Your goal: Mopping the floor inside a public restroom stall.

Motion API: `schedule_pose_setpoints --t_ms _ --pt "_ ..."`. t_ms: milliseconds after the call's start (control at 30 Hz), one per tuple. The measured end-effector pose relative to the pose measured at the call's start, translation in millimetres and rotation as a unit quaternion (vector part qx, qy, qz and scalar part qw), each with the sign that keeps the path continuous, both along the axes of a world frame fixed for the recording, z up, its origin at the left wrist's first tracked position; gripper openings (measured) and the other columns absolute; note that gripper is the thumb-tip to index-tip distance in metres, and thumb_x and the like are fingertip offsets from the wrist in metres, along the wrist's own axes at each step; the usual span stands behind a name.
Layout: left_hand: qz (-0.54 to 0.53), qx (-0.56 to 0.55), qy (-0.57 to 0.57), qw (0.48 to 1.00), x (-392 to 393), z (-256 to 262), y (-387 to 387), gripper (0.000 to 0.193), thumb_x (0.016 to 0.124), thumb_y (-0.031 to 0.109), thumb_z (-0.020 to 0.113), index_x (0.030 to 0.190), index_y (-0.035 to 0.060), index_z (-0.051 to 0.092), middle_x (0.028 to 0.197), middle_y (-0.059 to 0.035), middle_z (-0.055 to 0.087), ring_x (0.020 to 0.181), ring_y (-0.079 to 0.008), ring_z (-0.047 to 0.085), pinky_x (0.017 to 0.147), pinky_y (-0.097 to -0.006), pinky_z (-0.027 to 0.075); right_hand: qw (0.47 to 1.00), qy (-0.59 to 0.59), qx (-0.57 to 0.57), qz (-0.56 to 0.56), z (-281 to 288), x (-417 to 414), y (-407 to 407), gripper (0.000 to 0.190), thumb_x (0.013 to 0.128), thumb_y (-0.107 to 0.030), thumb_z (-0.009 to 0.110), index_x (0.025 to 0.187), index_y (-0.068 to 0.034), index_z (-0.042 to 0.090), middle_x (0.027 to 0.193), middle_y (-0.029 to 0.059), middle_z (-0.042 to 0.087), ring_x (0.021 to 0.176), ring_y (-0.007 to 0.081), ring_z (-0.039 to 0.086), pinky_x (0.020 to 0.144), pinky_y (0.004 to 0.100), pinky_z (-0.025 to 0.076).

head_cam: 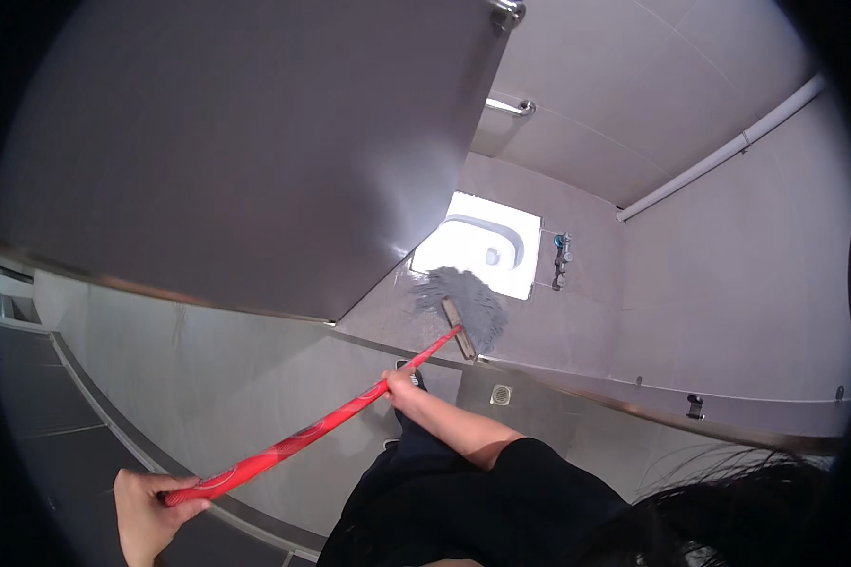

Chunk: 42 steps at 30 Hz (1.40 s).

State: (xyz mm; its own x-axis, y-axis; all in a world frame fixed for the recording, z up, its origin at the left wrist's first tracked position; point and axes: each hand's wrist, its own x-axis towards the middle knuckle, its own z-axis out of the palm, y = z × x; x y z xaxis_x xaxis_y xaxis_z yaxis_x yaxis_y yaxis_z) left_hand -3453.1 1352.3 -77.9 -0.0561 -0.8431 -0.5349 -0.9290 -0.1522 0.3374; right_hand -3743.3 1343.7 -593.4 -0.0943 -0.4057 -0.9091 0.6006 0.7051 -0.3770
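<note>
My left hand (152,500) grips the upper end of a red mop handle (294,446) at the lower left. Farther down the same handle, near my shoe, my right hand (403,390) is closed around it. The handle slants up to the right and ends in a clamp (458,329). A grey string mop head (468,301) spreads over the tiled floor, its strands lapping the front edge of a white squat toilet pan (528,280). Part of the pan is hidden behind the stall door.
A dark grey stall door (255,163) fills the upper left. Valve fittings (562,261) stand beside the pan. A white pipe (723,152) runs along the wall on the right. A floor drain (501,395) lies outside the stall partition (744,418). A metal grab bar (514,108) is on the wall.
</note>
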Motion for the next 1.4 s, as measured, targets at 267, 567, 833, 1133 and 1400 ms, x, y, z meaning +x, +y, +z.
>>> schedule_pose_setpoints --t_ms 267,567,833,1133,1400 --pt "0.132 0.011 0.163 0.978 -37.4 2.0 -49.1 0.026 0.074 0.009 0.078 0.096 -0.0013 0.069 0.070 -0.0138 0.067 0.061 -0.0118 0.064 0.057 -0.0244 0.052 0.768 0.456 -0.320 0.317 120.8 -102.4 -100.6 0.084 0.088 -0.046 0.057 0.145 0.000 0.015 0.137 0.0281 0.035 0.129 0.0420 0.031 0.107 0.0431 0.029" --pt "-0.069 0.098 -0.015 0.993 -20.1 6.5 -69.2 0.029 0.081 0.028 0.067 0.103 0.0094 0.067 0.082 -0.0119 0.066 0.070 -0.0206 0.065 0.062 -0.0330 0.049 0.741 0.492 -0.456 0.021 256.4 -29.4 -193.6 0.132 0.067 -0.027 0.082 0.140 0.001 -0.024 0.143 0.0334 -0.027 0.137 0.0455 -0.017 0.112 0.0499 0.011" --pt "0.037 0.192 -0.030 0.980 -11.1 -0.1 -55.3 0.031 0.088 0.032 0.062 0.111 0.0122 0.063 0.088 -0.0060 0.064 0.076 -0.0198 0.062 0.066 -0.0337 0.049 0.737 0.510 -0.441 0.047 258.0 -34.9 -205.1 0.135 0.063 -0.025 0.085 0.140 0.001 -0.024 0.142 0.0313 -0.031 0.138 0.0434 -0.016 0.112 0.0482 0.014" --pt "-0.034 -0.012 -0.073 0.997 -60.3 21.3 -56.2 0.029 0.074 0.026 0.078 0.097 0.0095 0.072 0.078 -0.0159 0.068 0.071 -0.0261 0.069 0.063 -0.0316 0.052 0.732 0.448 -0.497 0.127 263.0 -58.9 -240.0 0.123 0.067 -0.020 0.082 0.147 -0.015 -0.013 0.149 0.0265 -0.018 0.140 0.0450 0.001 0.111 0.0490 0.023" --pt "-0.022 0.224 -0.045 0.973 -47.8 19.4 -79.8 0.026 0.090 0.020 0.063 0.112 0.0069 0.059 0.088 -0.0013 0.063 0.078 -0.0111 0.057 0.068 -0.0267 0.046 0.807 0.500 -0.129 0.287 0.2 -106.6 -111.9 0.075 0.078 -0.023 0.067 0.142 -0.010 0.030 0.140 0.0180 0.038 0.130 0.0350 0.035 0.109 0.0425 0.029"
